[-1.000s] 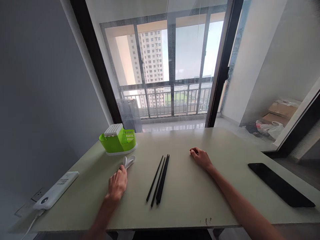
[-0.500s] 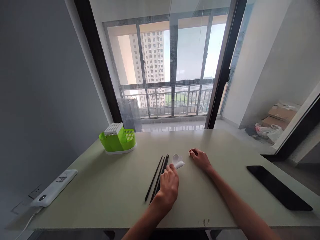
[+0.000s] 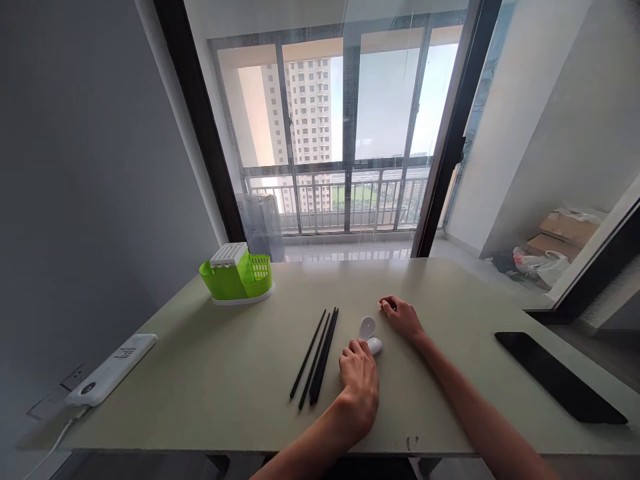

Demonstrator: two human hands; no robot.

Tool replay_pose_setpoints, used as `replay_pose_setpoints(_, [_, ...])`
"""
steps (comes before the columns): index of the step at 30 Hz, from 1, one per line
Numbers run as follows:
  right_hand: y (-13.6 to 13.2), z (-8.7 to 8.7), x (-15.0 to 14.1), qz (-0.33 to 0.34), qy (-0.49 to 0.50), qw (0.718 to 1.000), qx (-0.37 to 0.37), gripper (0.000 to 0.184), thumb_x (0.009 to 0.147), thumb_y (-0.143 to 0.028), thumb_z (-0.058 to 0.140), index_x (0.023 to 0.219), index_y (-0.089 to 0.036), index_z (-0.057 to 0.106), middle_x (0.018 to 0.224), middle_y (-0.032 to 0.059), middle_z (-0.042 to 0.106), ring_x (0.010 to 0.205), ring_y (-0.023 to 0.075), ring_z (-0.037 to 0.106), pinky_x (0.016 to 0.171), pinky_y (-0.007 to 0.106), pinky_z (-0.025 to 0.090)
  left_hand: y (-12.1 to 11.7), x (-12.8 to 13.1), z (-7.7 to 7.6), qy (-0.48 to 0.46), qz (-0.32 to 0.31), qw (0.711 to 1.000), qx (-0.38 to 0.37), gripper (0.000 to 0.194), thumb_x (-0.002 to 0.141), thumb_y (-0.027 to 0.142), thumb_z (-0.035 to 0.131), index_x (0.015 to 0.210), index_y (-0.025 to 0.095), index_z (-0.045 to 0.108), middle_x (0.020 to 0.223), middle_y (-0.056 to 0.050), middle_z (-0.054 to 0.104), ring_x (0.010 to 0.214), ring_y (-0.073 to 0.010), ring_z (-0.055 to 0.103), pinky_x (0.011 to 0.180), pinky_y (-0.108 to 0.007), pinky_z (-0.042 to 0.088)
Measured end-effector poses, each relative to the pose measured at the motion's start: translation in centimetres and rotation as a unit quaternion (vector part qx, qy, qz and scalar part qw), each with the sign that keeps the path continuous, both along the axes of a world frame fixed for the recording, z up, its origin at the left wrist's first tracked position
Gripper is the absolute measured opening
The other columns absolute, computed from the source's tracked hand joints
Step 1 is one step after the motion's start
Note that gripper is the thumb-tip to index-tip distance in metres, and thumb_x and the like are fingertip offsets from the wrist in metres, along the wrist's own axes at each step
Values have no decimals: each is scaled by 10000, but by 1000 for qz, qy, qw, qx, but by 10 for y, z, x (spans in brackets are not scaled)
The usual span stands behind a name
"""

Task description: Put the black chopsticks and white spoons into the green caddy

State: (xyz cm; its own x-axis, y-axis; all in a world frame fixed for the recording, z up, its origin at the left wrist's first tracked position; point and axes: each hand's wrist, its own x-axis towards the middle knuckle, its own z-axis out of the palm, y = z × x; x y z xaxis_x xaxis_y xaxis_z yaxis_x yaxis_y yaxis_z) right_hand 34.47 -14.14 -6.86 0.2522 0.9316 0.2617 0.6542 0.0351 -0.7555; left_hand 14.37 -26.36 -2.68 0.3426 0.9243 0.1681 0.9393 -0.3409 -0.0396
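Note:
White spoons (image 3: pixel 367 327) lie low over the table, their bowls pointing away from me and fanned apart. My left hand (image 3: pixel 359 377) is closed over their handles, which it hides. Just left of that hand, several black chopsticks (image 3: pixel 320 360) lie roughly side by side on the tabletop, some bunched together. My right hand (image 3: pixel 401 319) rests on the table beyond and to the right of the spoons. Its fingers are curled in loosely, and nothing shows in them.
A green and white utensil caddy (image 3: pixel 235 280) stands at the back left of the pale table (image 3: pixel 210 387). A white power strip (image 3: pixel 113 370) with a cable lies at the left edge. A black flat slab (image 3: pixel 560 377) is at the right. Behind the table is a glass door.
My left hand has moved right, away from the chopsticks, and the spoons have shifted right and slightly nearer with it. The right hand stays put.

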Motion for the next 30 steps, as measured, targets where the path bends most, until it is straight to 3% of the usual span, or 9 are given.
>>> replay_pose_setpoints(3, [0, 0, 0, 1, -2, 1000, 0, 346, 912, -421, 448, 1018, -245, 726, 964, 40, 771, 921, 210, 709, 853, 300, 501, 1, 7, 9, 27, 30, 999, -28, 347, 930, 73, 479, 1242, 84, 630, 986, -187, 638, 822, -253, 662, 635, -318, 504])
replay_pose_setpoints(7, [0, -1, 0, 4, -4, 1000, 2, 350, 906, -424, 450, 1010, -239, 727, 975, 45, 768, 912, 211, 705, 847, 302, 501, 0, 6, 14, 82, 14, 996, -16, 307, 937, 112, 534, 1224, 64, 632, 965, -169, 631, 810, -244, 628, 649, -326, 475])
replay_pose_setpoints(10, [0, -1, 0, 5, 0, 1000, 3, 354, 907, -424, 449, 1014, -233, 728, 977, 51, 770, 917, 208, 708, 853, 302, 503, 0, -2, 22, 106, -6, 994, -10, 358, 963, 329, 595, 1198, 65, 651, 973, -172, 642, 837, -258, 602, 731, -369, 475])
replay_pose_setpoints(13, [0, -1, 0, 5, 2, 1000, 3, 354, 909, -423, 453, 1015, -229, 730, 985, 52, 771, 923, 208, 710, 853, 304, 505, 12, -20, 47, 78, -34, 996, 20, 551, 937, 579, 566, 1174, 91, 664, 1018, -179, 646, 915, -285, 582, 825, -406, 465])
replay_pose_setpoints(17, [0, -1, 0, 5, 2, 1000, 3, 343, 907, -416, 461, 1014, -236, 733, 987, 49, 770, 919, 210, 709, 843, 302, 505, 63, -75, 108, 16, 3, 995, 101, 604, 975, 608, 444, 1218, 88, 633, 1170, -206, 630, 1115, -345, 542, 979, -465, 412])
replay_pose_setpoints(20, [2, -2, 1, 4, 3, 1000, 4, 343, 909, -413, 459, 1017, -239, 734, 981, 50, 770, 918, 206, 709, 843, 294, 503, 120, -143, 153, -22, 81, 975, 204, 577, 997, 535, 430, 1317, 76, 574, 1393, -235, 534, 1332, -387, 412, 1112, -490, 303])
replay_pose_setpoints(22, [2, -4, 1, 3, 3, 1000, 4, 345, 909, -415, 461, 1022, -236, 733, 975, 49, 771, 914, 203, 709, 840, 290, 500, 154, -192, 172, -45, 146, 957, 245, 590, 989, 519, 435, 1353, 69, 554, 1486, -237, 472, 1406, -419, 323, 1148, -535, 245])
replay_pose_setpoints(26, [3, -5, 0, -2, 4, 1000, 4, 347, 906, -417, 464, 1026, -236, 734, 973, 49, 770, 918, 204, 707, 837, 287, 495, 191, -260, 181, -49, 208, 963, 167, 628, 1003, 530, 357, 1413, 95, 549, 1520, -220, 479, 1304, -420, 481, 1096, -565, 327])
replay_pose_setpoints(30, [3, -4, -1, -5, 4, 1000, 3, 346, 907, -419, 463, 1025, -238, 733, 965, 47, 769, 916, 206, 705, 845, 291, 493, 192, -264, 170, -75, 186, 970, 139, 628, 1033, 498, 281, 1492, 123, 491, 1592, -187, 406, 1274, -374, 551, 1082, -505, 399])
